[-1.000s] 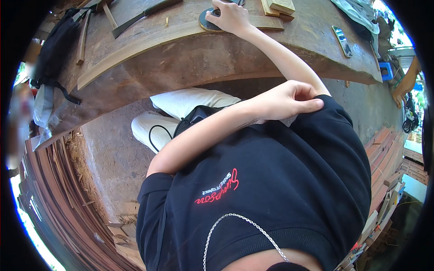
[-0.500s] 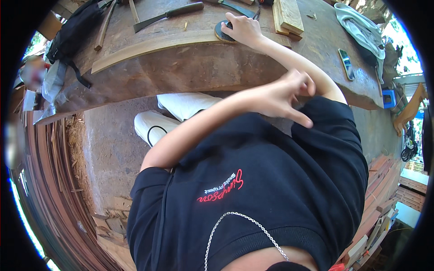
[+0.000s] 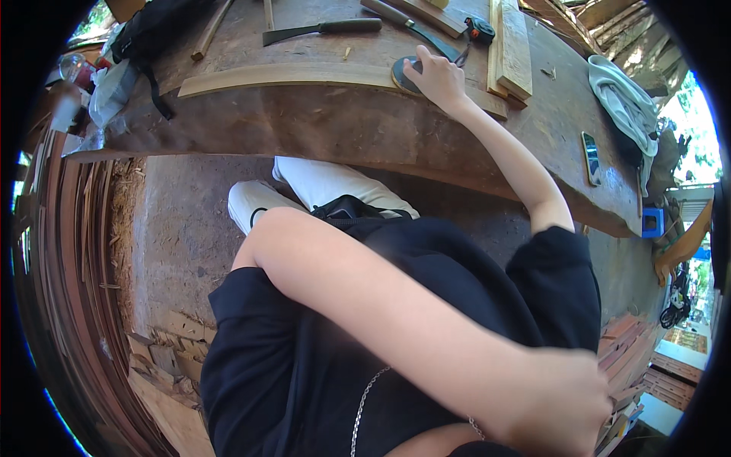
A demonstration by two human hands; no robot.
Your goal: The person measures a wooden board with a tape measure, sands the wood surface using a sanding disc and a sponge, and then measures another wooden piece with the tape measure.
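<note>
Along the workbench's [image 3: 304,126] near edge, the right hand [image 3: 443,79] is on a dark round disc [image 3: 402,75] over the wooden strip [image 3: 285,75], fingers draped across it, perhaps to keep it flat; clamped or merely resting, I cannot tell! That strip runs lengthwise by the edge, likely for easy reach. Well apart, the left hand [image 3: 560,400] blurs, fingers too smeared to read. Tape measure [image 3: 479,30] and stacked boards [image 3: 515,57] sit near the disc, apparently just out of its way.
</note>
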